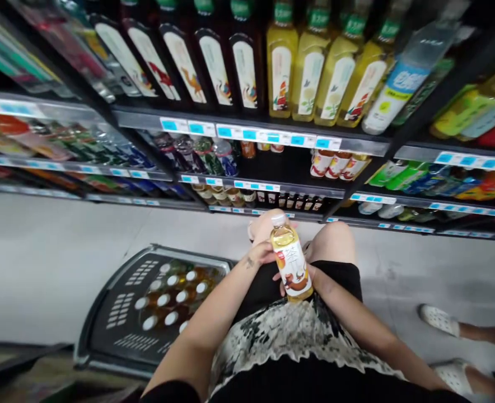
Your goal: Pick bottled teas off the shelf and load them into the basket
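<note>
A small bottle of yellow tea with a white cap and a white-and-orange label stands upright over my lap. My right hand is wrapped round its lower part from behind. My left hand has its fingers closed against the bottle's left side near the neck. I am crouched, with both knees in front of the drinks shelves.
A dark plastic basket on the grey floor at my left holds several white-capped bottles. Shelves of bottled drinks with blue price tags fill the top of the view. Another person's feet in white shoes stand at the right.
</note>
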Demonstrator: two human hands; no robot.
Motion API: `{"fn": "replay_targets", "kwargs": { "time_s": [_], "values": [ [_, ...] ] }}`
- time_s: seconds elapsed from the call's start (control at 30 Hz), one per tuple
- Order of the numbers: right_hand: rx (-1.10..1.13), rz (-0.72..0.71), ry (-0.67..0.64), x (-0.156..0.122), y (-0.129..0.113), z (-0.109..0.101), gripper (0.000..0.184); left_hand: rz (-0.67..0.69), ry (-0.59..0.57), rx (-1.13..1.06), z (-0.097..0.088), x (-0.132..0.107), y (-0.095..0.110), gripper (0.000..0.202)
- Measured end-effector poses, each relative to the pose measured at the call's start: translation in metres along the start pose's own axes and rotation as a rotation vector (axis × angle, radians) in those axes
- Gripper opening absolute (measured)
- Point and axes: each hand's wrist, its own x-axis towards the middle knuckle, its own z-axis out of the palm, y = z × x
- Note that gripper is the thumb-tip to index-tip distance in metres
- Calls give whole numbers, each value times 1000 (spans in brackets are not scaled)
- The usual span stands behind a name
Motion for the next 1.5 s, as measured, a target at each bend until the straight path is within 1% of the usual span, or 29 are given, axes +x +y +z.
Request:
{"fn": "replay_targets", "kwargs": {
  "time_s": [0.13, 0.23, 0.33, 0.5, 0.6, 0.7, 0.77, 0.87, 0.97, 1.07, 1.17, 1.27, 1.37, 1.43, 1.5],
  "values": [
    [11, 74, -56, 5, 3, -11, 90, -18, -57, -46, -5, -7, -6, 117],
    [8, 100, -77, 8, 2, -15, 88, -9, -100, -84, -8, -8, -8, 120],
    [11, 93, -95, 8, 1, -16, 84, -9, -127, -104, -11, -8, -8, 121],
    [10, 84, -115, 7, 4, -20, 82, -30, -121, -108, -13, -9, -8, 122],
    [2, 75, -126, 9, 7, -25, 81, -38, -111, -100, -12, -9, -7, 127],
    [6, 48, -140, 11, 9, -29, 81, -28, -100, -89, -10, -9, -6, 131],
    [5, 61, -144, 12, 9, -30, 81, -21, -96, -78, -10, -9, -6, 131],
    [5, 64, -132, 12, 9, -30, 82, -36, -90, -55, -10, -9, -6, 131],
    [-1, 73, -113, 14, 8, -29, 87, -32, -93, -41, -14, -10, -7, 129],
    [-23, 79, -69, 15, 6, -25, 91, -12, -107, -44, -17, -10, -8, 126],
    [-36, 85, -29, 14, 3, -19, 92, -6, -104, -44, -16, -10, -7, 124],
    [-17, 96, -13, 12, 1, -14, 94, -32, -73, -30, -11, -11, -4, 125],
    [-3, 100, -36, 13, 1, -15, 99, -23, 6, -6, -6, -13, -1, 122],
    [-9, 110, -57, 17, 0, -17, 101, 6, 91, 3, -4, -15, 0, 111],
    [-10, 99, -53, 21, -1, -19, 100, 37, 221, 11, -3, -16, 0, 95]
  ]
}}
